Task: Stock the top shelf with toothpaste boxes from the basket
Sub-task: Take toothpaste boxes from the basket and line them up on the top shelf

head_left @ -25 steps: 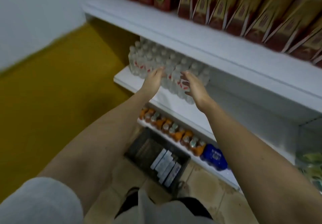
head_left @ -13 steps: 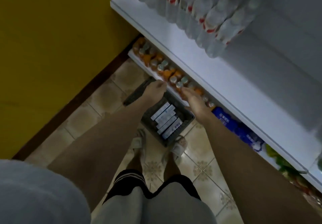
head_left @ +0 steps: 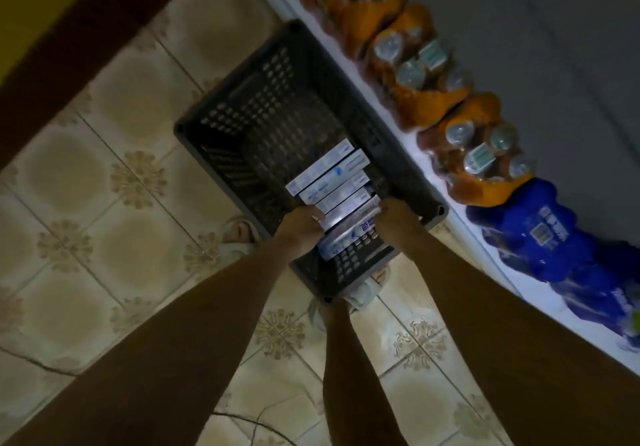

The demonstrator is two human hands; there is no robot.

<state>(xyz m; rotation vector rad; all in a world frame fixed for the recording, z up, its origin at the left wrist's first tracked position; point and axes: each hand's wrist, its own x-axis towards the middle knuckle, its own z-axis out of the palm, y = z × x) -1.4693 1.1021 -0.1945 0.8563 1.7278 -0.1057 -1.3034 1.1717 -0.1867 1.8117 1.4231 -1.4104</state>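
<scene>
Item: toothpaste boxes [head_left: 329, 182], a row of long white cartons lying flat in a dark perforated plastic basket [head_left: 242, 116] on the tiled floor [head_left: 104, 185], just beside the bottom shelf [head_left: 408, 140] of the unit.

Change noted: a second ago both hands were up at the middle shelf by the water bottles, empty; half a second ago they were dropping toward the basket. Now they are down inside it. This reads as the start of a fresh pick (the top shelf is out of view, so its fill cannot be judged).

Hands: left hand [head_left: 304, 227] curled against the near-left ends of the closest cartons; right hand [head_left: 394, 220] closed over their far-right ends. Together they clamp a small stack between them, though the exact count is hard to tell in the dim light. The stack is not clearly lifted yet.

Orientation: each carton's long axis runs from lower left to upper right in the view, roughly across the basket's width and toward the shelf; broad printed faces up, cartons side by side and parallel.

Neighbours: orange drink multipacks [head_left: 415, 74] and a blue wrapped pack [head_left: 540, 237] on the bottom shelf, untouched.

Next: a level two-handed lift, by my judgement.
</scene>
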